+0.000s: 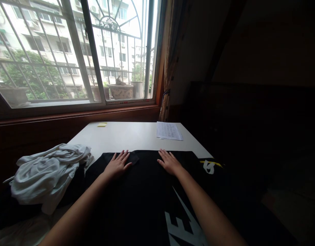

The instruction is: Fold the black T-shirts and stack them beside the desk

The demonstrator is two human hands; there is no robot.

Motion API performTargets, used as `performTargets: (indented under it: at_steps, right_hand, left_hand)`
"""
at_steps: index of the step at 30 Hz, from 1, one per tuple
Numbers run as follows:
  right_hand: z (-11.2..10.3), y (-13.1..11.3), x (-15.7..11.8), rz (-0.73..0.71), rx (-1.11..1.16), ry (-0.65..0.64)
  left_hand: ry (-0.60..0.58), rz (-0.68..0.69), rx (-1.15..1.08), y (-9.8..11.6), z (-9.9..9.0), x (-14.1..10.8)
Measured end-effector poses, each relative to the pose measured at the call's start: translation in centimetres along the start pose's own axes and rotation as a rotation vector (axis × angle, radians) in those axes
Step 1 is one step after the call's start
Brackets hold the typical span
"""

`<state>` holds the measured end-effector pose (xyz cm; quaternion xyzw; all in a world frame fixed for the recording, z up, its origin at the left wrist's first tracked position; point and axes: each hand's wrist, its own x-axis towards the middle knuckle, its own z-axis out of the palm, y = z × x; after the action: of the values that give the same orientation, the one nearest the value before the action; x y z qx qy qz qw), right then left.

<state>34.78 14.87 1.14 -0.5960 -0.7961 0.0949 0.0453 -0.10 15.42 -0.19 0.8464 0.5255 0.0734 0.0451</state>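
Note:
A black T-shirt (144,191) with large pale lettering lies spread over the near part of a white table (126,135). My left hand (117,164) rests flat on it near its far edge, fingers apart, beside a small folded-looking patch of the cloth. To the right, my right hand (169,162) also lies flat on the shirt near that edge, with its fingers stretched out. Neither hand grips anything. Past my right hand, black cloth with a white and yellow print (208,166) shows at the table's right side.
A heap of white clothing (48,171) lies on the left, with dark cloth under it. Printed sheets of paper (169,131) and a yellow sticky note (102,125) are toward the table's far side. Behind stand a barred window (103,65) and a tied curtain (167,75).

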Motion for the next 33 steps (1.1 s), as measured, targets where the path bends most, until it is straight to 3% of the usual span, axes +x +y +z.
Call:
performTargets:
  at_steps: [16,20,27,33]
  right_hand:
    - [-0.3,3.6,-3.1,0.138,-0.077,0.018]
    - [-0.4,5.0,-6.1,0.177,-0.071,0.041]
    - [-0.5,10.0,-11.8,0.248,-0.017,0.064]
    - [-0.5,13.4,-17.7,0.225,0.088,0.155]
  left_hand:
    - [-0.004,-0.038,0.013,-0.3,0.0,-0.6]
    - [-0.006,-0.027,0.011,-0.4,-0.2,-0.8]
    - [0.010,-0.022,-0.019,-0.3,-0.4,-1.2]
    - [0.089,0.027,-0.073,-0.2,-1.7,-2.0]
